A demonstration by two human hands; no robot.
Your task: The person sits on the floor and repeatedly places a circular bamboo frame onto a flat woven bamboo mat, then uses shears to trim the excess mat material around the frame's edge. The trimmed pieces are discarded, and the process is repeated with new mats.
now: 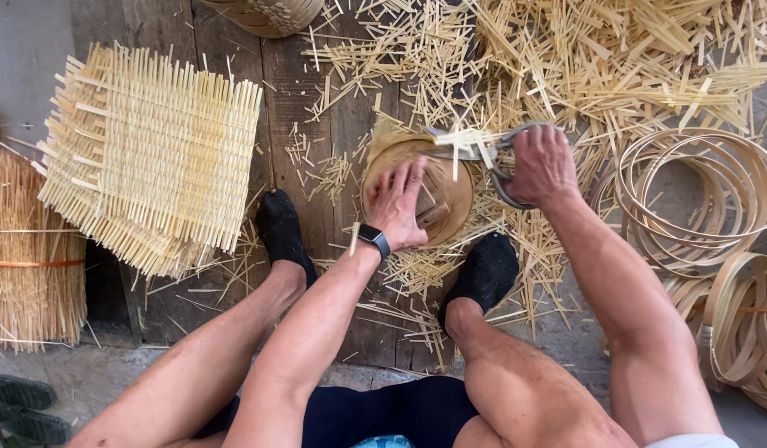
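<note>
Seen from above, down at two bare arms and two feet in black socks [281, 228].

Left hand [398, 207]: flat on the round basket [450, 178], fingers spread wide, pressing down, not wrapped around anything. Dark watch [373, 240] on that wrist.

Right hand [543, 166]: grip closed on the handles of grey scissors [483, 151]. Blades pointing left, lying over the top edge of the basket, among the strip ends sticking out there.

Basket sitting on the wood floor [234, 50], between the two feet, just in front of the knees.

Lots of cut yellow strips [616, 58] all over the floor, thick at the top right and around the basket.

On the left, a pile of flat woven mats [151, 158]. Further left, a tied bundle of thin sticks [26, 265]. On the right, a heap of round hoops [699, 191]. At the top edge, part of another basket [267, 12]. Bottom left corner, a dark green sandal [22, 406].
</note>
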